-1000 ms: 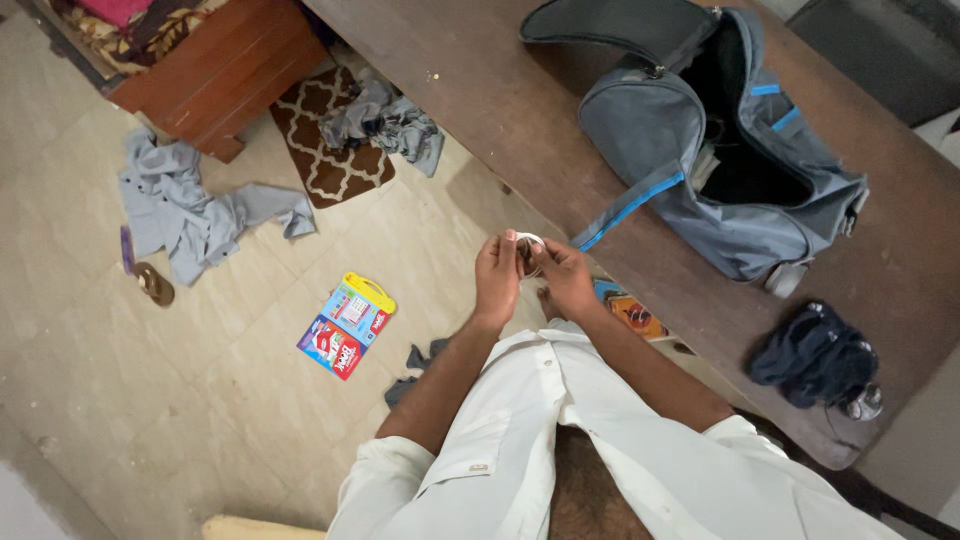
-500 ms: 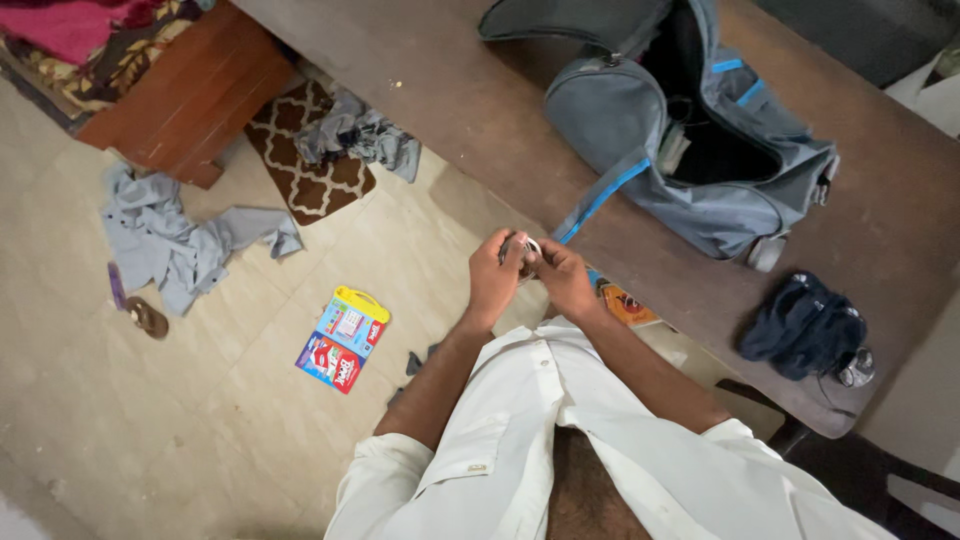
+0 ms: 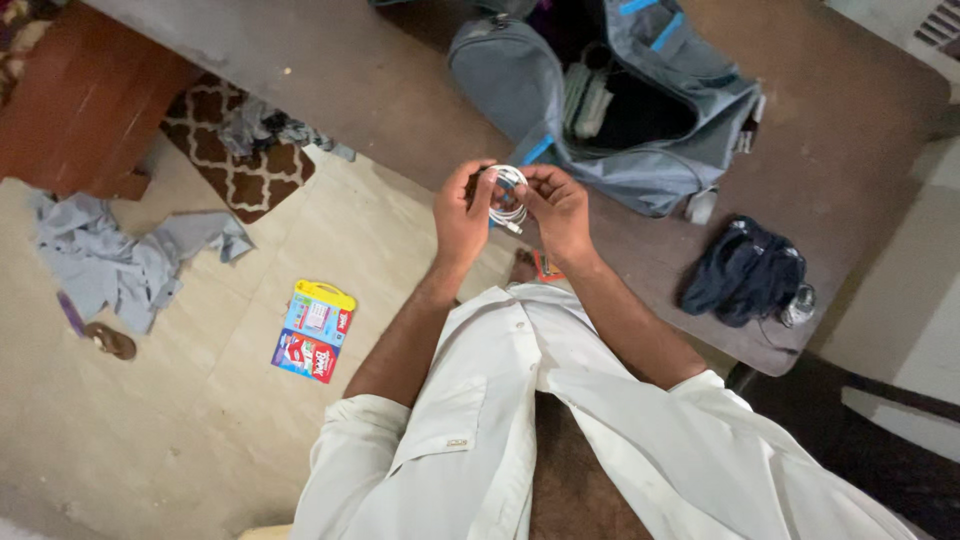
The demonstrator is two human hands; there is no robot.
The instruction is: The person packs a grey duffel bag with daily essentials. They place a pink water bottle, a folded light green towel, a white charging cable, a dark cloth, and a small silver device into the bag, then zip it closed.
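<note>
My left hand (image 3: 462, 212) and my right hand (image 3: 557, 208) are raised together in front of my chest, at the near edge of a brown table (image 3: 400, 90). Between them they grip a small coil of white cable (image 3: 508, 198), fingers of both hands pinching its loops. Just beyond the hands an open grey duffel bag with blue trim (image 3: 620, 100) lies on the table, with a few items showing inside. I wear a white shirt with the sleeves rolled to the elbow.
A dark blue folded garment (image 3: 745, 272) lies on the table at right. On the tiled floor are a colourful flat package (image 3: 312, 330), a crumpled grey garment (image 3: 120, 260), a sandal (image 3: 110, 340) and a patterned brown rug (image 3: 240, 150). A wooden cabinet (image 3: 80, 100) stands far left.
The view has shifted so the bag and table sit higher and closer. Both hands stay together on the cable, whose white loops show more clearly now.
</note>
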